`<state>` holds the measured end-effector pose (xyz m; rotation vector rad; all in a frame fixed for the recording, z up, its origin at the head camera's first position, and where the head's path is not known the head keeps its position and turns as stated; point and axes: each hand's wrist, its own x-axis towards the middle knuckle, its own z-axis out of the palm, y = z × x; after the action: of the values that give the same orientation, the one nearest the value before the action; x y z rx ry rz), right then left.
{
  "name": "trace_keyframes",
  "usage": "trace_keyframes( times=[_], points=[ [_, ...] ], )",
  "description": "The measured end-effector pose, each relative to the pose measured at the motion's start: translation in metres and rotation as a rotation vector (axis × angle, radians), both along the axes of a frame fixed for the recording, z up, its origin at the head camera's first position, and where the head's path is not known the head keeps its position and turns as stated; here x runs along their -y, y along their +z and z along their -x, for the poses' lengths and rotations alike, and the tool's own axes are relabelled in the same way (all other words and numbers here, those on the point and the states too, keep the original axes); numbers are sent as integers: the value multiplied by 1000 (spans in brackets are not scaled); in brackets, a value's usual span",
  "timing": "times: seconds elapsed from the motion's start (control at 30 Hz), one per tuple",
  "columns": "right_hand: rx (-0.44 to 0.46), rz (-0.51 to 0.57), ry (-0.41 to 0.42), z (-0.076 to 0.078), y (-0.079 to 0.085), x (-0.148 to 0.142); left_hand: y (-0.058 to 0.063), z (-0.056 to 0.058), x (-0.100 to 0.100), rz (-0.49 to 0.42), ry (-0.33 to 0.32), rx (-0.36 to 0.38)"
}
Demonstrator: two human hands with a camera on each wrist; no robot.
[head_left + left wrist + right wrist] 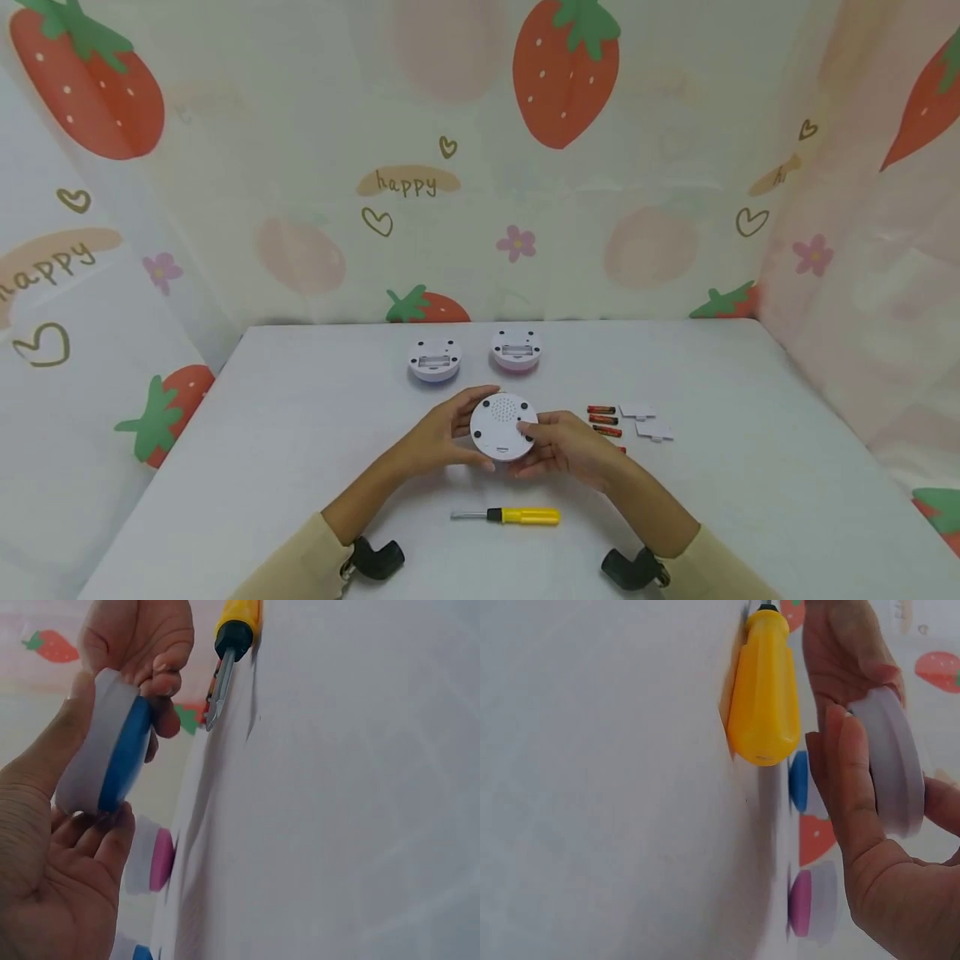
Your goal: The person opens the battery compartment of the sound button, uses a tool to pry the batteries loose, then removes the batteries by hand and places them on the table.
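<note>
Both hands hold a round white device (pixel 498 429), its underside up with small speaker holes, dark feet and a closed battery cover. Its other face is blue (pixel 127 754) in the left wrist view. My left hand (pixel 438 433) grips the left edge between thumb and fingers. With the thumb on the underside and fingers beneath, my right hand (pixel 573 446) holds the right edge. A screwdriver (pixel 525 517) with a yellow handle lies on the table in front of the hands, tip to the left.
Behind the hands stand two similar devices, one blue-faced (pixel 435 361) and one pink-faced (pixel 516 350), with open battery compartments. Several red batteries (pixel 603 420) lie to the right, one partly hidden by the right arm, beside two white covers (pixel 655 431). Printed curtains surround the white table (pixel 750 500).
</note>
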<state>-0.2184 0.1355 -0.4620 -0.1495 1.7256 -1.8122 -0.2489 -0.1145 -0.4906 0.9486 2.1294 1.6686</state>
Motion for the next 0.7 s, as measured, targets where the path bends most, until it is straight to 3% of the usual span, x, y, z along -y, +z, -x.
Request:
trace_keyframes(
  times=[0.33,0.47,0.7],
  points=[
    [-20,-18,68,-1,1,-1,-3,-2,-2,6,-12,-15],
    [-36,-75,63,-1,-1,-2,-7,-1,-3,20,-9,-22],
    [-195,-266,46,-1,-7,-1,-12,0,-3,64,10,-48]
  ],
)
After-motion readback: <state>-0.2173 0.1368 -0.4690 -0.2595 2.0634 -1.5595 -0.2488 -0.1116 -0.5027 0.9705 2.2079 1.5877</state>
